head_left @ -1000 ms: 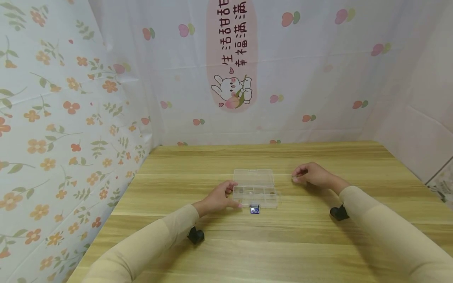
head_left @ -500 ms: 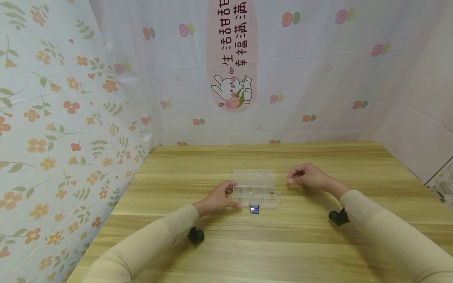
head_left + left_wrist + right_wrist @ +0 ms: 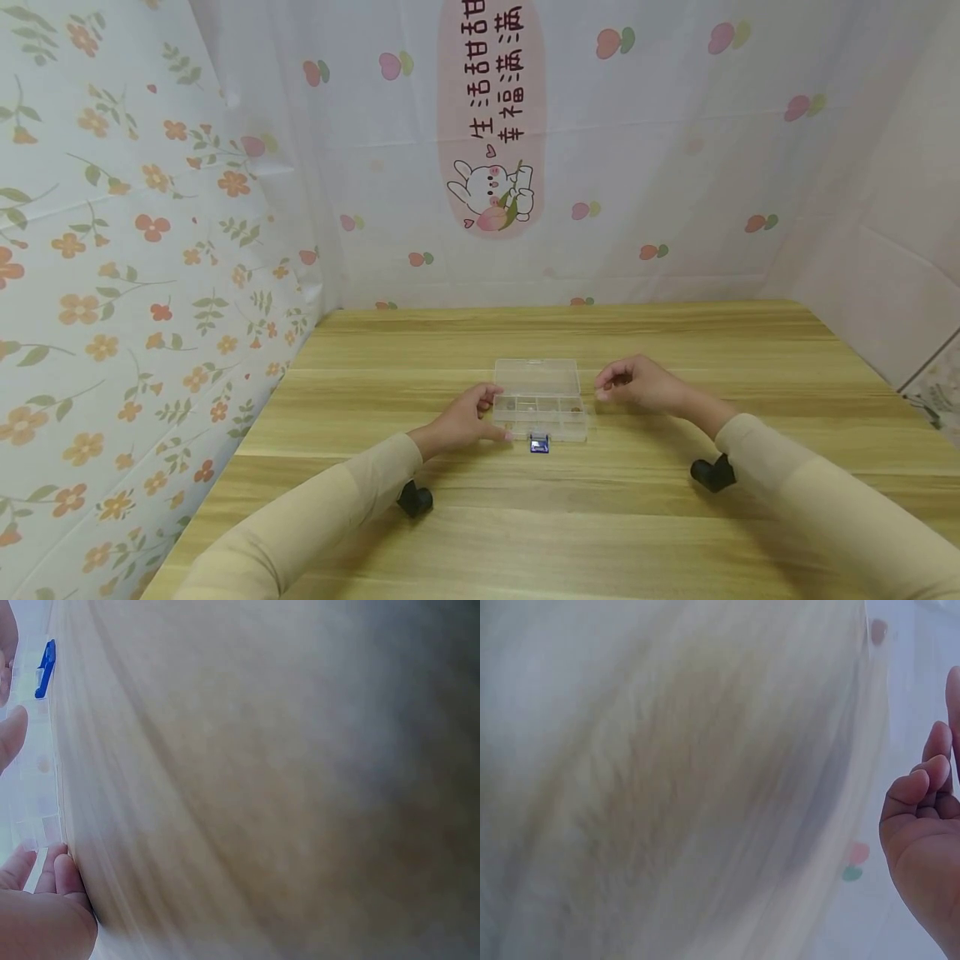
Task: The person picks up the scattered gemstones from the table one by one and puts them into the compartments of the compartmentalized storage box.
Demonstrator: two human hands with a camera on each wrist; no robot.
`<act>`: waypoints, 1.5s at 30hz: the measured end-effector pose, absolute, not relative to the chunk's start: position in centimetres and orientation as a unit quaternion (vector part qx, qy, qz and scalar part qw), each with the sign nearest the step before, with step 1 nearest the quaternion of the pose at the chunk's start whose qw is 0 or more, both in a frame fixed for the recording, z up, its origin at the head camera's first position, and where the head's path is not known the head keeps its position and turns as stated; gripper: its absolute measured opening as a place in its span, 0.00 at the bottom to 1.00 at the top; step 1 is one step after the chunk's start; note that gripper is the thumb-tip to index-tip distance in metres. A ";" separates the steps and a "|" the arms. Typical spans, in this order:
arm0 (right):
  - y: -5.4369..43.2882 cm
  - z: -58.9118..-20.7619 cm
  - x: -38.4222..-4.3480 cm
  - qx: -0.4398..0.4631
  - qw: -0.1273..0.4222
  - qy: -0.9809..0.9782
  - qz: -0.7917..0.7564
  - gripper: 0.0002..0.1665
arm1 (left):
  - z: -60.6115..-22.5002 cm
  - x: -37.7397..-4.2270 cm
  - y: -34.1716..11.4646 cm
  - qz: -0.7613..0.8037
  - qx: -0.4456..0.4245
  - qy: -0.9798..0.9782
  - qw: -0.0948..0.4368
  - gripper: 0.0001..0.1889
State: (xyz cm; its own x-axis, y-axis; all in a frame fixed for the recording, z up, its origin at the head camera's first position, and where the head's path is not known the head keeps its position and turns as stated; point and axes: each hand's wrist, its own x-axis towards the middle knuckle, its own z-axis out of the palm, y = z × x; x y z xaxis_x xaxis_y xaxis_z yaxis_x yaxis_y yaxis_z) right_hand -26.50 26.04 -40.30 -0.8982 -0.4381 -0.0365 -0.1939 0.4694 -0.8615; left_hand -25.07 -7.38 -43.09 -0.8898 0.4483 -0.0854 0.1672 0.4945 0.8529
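Observation:
A clear plastic compartment box point(image 3: 540, 418) lies on the table, its clear lid point(image 3: 537, 377) folded back and its blue latch point(image 3: 539, 444) hanging at the front. Small brownish pieces point(image 3: 576, 409) show in some compartments, too small to identify. My left hand point(image 3: 465, 419) holds the box's left end between the thumb at the front and the fingers behind. Just right of the box, my right hand point(image 3: 647, 385) has thumb and index tips together, seemingly on a tiny pale thing that is barely visible. In the right wrist view its other fingers point(image 3: 911, 787) are curled.
The wooden table point(image 3: 480, 517) reaches back to a printed curtain point(image 3: 360, 167). A flowered curtain point(image 3: 135, 275) stands along the left side. Black wrist mounts point(image 3: 415, 498) sit under both sleeves, close to the tabletop.
My right hand has moved left and slightly nearer me, towards the box, its fingertips still together. My left hand and the box have stayed in place.

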 end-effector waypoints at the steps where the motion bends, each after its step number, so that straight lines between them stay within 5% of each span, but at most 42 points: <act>1: 25.9 -40.3 -26.4 -0.188 0.129 0.845 -0.483 0.13 | -43.1 -25.1 -7.4 0.469 0.181 0.852 0.149 0.39; 45: 22.3 -41.4 -24.6 -0.210 0.166 0.840 -0.472 0.08 | -43.1 -24.9 -7.5 0.468 0.187 0.851 0.150 0.39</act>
State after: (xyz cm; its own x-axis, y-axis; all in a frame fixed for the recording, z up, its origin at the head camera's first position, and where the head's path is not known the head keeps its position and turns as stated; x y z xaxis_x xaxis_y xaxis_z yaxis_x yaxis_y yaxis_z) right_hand -24.63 22.28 -41.40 -0.8565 -0.5099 -0.0805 -0.1964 0.4661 -0.8626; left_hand -24.94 -7.47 -43.07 -0.8853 0.4582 -0.0794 0.1782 0.4920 0.8522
